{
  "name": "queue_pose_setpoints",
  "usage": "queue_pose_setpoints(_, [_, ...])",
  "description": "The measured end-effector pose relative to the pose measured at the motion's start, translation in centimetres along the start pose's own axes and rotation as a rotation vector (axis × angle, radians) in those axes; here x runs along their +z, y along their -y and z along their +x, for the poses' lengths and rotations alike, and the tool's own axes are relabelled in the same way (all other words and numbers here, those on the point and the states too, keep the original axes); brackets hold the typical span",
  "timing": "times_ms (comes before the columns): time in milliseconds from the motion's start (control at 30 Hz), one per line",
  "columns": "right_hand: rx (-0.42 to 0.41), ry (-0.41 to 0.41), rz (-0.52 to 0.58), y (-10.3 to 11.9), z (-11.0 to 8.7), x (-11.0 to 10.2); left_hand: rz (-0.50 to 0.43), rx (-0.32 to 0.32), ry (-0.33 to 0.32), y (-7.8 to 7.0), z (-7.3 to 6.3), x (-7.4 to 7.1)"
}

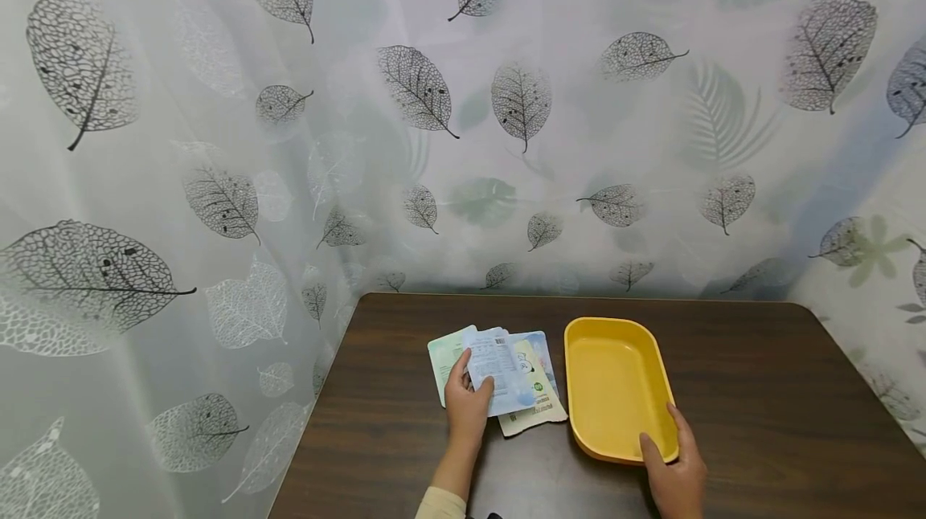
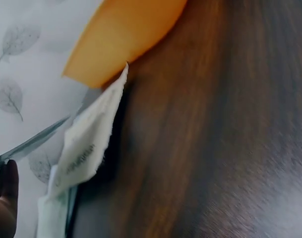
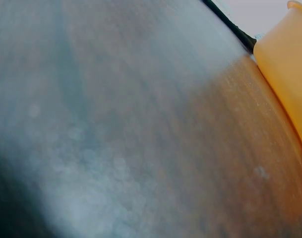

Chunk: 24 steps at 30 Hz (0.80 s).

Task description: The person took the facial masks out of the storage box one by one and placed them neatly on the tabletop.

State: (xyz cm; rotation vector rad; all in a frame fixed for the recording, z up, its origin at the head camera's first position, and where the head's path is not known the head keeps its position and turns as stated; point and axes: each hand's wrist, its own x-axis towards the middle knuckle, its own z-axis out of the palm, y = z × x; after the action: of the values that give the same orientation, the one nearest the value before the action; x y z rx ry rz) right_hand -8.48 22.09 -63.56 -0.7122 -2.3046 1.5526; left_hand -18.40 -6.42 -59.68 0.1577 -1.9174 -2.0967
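My left hand [image 1: 466, 406] pinches a pale blue printed packet [image 1: 501, 374] between thumb and fingers. In the left wrist view that packet [image 2: 36, 140] shows nearly edge-on, above the others. Beneath and around it lie a light green packet [image 1: 444, 349], a cream packet [image 1: 538, 398] with a crimped edge, and a blue packet [image 1: 546, 349], partly covered. To their right stands a bare-bottomed yellow tray [image 1: 615, 390]. My right hand [image 1: 678, 475] grips its near right corner, thumb over the rim, fingers along the outside. The right wrist view catches only the tray's side [image 3: 288, 64].
Everything rests on a dark wood-grain table [image 1: 781, 390] with rounded far corners. A leaf-print curtain [image 1: 470, 141] hangs behind the table and along its left and right sides.
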Motion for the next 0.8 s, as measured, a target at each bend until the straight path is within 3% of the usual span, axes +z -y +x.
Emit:
queue_pose_setpoints(467, [-0.004, -0.015, 0.004, 0.4, -0.2, 0.0, 0.147, -0.028, -0.058, 2.1, -0.1, -1.2])
queue_pose_setpoints(633, [-0.002, -0.015, -0.002, 0.5, -0.2, 0.0, 0.293, -0.006, -0.115, 2.4, -0.3, -1.5])
queue_pose_setpoints(800, [0.000, -0.010, -0.007, 0.4, -0.1, 0.0, 0.481, 0.065, -0.170, 3.0, -0.1, -1.5])
